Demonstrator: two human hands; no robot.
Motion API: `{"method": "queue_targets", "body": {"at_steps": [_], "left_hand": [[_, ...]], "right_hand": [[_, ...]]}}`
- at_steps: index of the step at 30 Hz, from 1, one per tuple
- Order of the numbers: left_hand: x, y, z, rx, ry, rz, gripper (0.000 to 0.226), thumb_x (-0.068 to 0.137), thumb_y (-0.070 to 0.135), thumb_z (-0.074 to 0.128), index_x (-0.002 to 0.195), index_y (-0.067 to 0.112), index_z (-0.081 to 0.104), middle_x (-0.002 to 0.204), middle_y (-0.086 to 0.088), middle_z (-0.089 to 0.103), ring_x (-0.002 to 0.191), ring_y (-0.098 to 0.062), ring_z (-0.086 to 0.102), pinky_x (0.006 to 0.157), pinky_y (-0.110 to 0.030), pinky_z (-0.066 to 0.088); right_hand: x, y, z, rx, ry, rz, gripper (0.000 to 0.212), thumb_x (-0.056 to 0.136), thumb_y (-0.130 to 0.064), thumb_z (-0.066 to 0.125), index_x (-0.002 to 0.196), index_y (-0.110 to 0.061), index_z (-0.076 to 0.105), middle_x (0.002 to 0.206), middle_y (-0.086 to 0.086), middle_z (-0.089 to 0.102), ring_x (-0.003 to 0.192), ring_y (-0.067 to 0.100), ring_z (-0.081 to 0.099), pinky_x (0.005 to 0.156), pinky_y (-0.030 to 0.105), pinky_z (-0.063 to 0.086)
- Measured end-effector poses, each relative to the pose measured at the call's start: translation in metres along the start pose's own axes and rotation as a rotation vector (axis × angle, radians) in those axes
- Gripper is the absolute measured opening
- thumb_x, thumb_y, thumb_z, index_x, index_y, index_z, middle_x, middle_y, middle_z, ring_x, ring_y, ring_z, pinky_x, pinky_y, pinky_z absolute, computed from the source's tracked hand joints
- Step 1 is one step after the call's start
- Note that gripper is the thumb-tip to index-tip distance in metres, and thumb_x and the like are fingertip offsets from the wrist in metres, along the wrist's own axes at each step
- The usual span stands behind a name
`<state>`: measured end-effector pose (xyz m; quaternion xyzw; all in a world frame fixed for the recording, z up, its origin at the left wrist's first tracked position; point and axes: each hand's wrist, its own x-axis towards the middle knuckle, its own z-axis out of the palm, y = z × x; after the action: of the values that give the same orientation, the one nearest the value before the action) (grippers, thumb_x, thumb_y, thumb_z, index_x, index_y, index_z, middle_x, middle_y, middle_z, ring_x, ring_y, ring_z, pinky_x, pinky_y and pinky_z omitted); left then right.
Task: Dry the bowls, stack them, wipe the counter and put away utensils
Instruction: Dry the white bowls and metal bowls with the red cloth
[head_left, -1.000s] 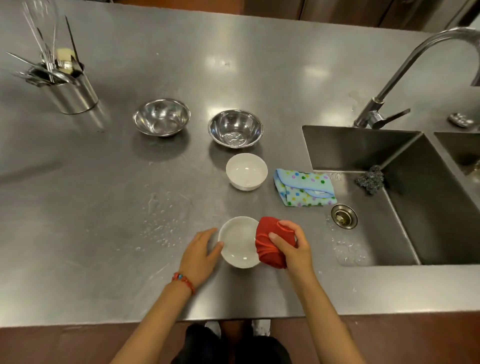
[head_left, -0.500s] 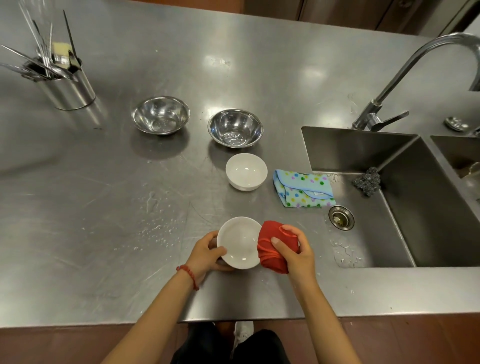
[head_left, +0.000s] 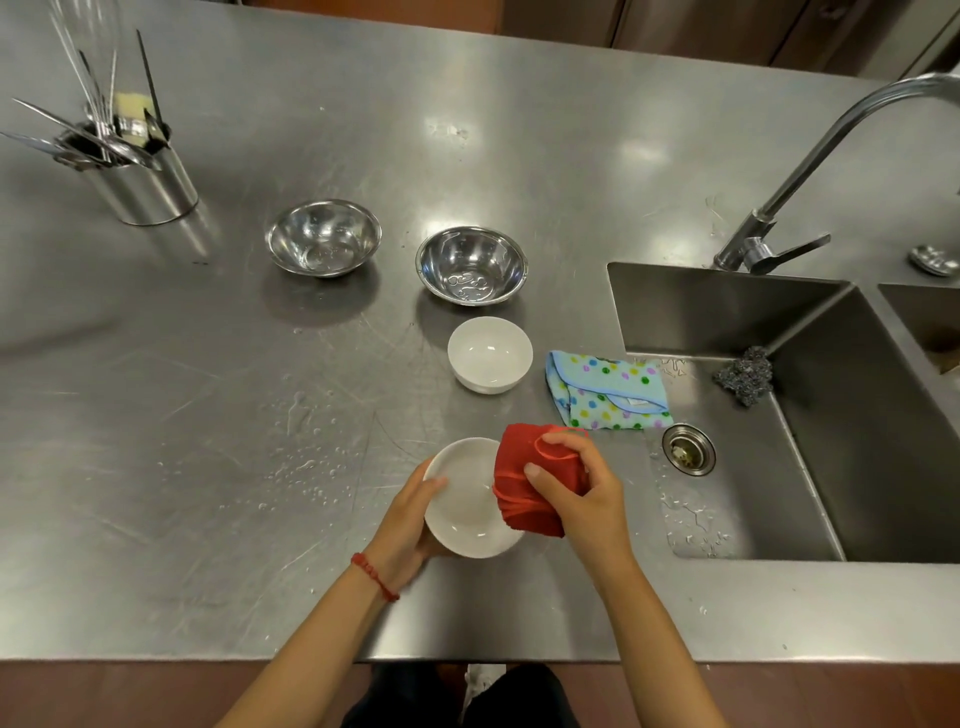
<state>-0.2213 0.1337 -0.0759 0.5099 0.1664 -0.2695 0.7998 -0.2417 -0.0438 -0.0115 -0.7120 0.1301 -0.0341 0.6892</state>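
My left hand (head_left: 410, 525) grips a white bowl (head_left: 462, 506) by its left rim and underside, near the counter's front edge. My right hand (head_left: 576, 493) holds a bunched red cloth (head_left: 524, 478) pressed against the bowl's right rim. A second white bowl (head_left: 490, 354) sits upright behind it. Two steel bowls stand farther back, one on the left (head_left: 323, 237) and one on the right (head_left: 471, 265), both with water drops inside. A steel utensil holder (head_left: 143, 182) with several utensils stands at the far left.
A folded blue polka-dot cloth (head_left: 608, 391) lies beside the sink (head_left: 810, 467), which holds a steel scourer (head_left: 745, 374) and a drain (head_left: 688, 450). A tap (head_left: 810, 171) arches over it. Water drops (head_left: 306, 467) dot the steel counter (head_left: 156, 415) left of the held bowl.
My left hand has closed around the white bowl's left side and tilted it up slightly. The red cloth stays at the bowl's right rim.
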Motion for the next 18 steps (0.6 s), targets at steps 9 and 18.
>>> {"method": "queue_targets", "body": {"at_steps": [9,18], "left_hand": [[-0.010,0.010,0.026,0.273,0.095,0.320,0.029,0.083,0.048,0.044,0.105,0.041,0.063,0.114,0.005,0.066,0.104,-0.010,0.062,0.084,-0.027,0.052],[-0.008,0.017,0.037,0.364,0.164,0.397,0.033,0.097,0.023,0.038,0.094,0.045,0.063,0.103,0.016,0.065,0.093,0.009,0.059,0.074,-0.002,0.043]], "right_hand": [[0.000,0.005,0.026,-0.536,-0.068,-0.143,0.027,0.078,-0.018,0.070,0.095,-0.035,0.059,0.090,-0.015,0.059,0.082,0.005,0.058,0.072,0.018,0.051],[0.011,-0.011,0.034,-0.405,-0.363,0.018,0.039,0.075,-0.008,0.071,0.110,-0.019,0.058,0.107,-0.008,0.056,0.097,0.006,0.054,0.088,0.020,0.045]]}}
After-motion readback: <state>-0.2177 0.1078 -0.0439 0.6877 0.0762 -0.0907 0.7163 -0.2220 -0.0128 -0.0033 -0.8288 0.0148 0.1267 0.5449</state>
